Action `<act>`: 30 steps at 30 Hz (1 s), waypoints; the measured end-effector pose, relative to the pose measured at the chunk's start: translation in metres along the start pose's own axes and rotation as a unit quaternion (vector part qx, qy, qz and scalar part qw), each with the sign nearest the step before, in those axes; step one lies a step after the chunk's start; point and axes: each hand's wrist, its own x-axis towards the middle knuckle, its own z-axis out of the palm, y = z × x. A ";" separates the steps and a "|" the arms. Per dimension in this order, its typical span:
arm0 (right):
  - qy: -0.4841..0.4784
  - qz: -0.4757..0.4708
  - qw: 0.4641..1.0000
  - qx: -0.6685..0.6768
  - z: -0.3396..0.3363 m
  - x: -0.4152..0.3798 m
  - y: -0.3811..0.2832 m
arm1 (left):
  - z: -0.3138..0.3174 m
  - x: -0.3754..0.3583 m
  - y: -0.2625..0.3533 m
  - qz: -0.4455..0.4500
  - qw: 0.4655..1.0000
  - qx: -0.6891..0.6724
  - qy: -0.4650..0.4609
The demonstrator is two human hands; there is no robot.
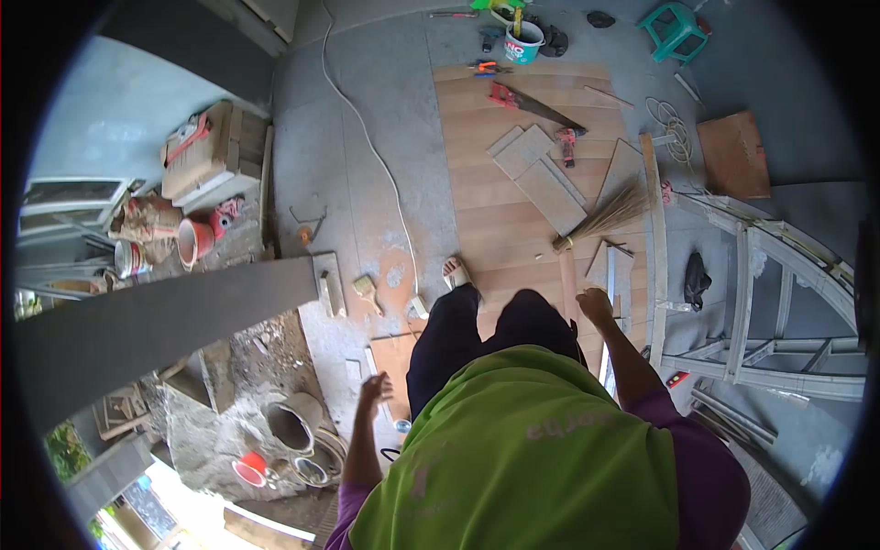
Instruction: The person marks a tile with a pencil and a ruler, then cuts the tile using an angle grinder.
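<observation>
My right hand grips the wooden handle of a straw broom, whose bristles fan out over the wooden flooring panel. Off to my left side, my left hand hangs free with fingers loosely spread, holding nothing, above a small board on the concrete. I stand in dark trousers and a green shirt, one sandalled foot on the panel's edge.
Offcut planks, a handsaw and a drill lie on the flooring. A white cable runs across the concrete. A metal ladder frame lies at the right, buckets and rubble at the lower left, a green stool at the top.
</observation>
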 end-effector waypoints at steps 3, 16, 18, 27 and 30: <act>0.019 -0.037 0.999 0.014 -0.014 0.035 -0.030 | -0.050 0.042 0.177 0.099 0.989 0.088 0.067; 0.040 0.067 0.991 0.107 -0.126 0.307 -0.204 | 0.023 0.205 0.616 0.300 0.892 0.337 0.019; 0.081 0.025 0.991 0.107 -0.127 0.369 -0.224 | 0.069 0.210 0.654 0.255 0.908 0.333 -0.007; -0.001 0.149 0.977 0.150 -0.192 0.371 -0.271 | 0.319 0.254 0.965 0.413 0.754 0.487 -0.154; 0.056 0.228 0.952 0.197 -0.178 0.342 -0.271 | 0.399 0.299 1.062 0.490 0.645 0.558 -0.177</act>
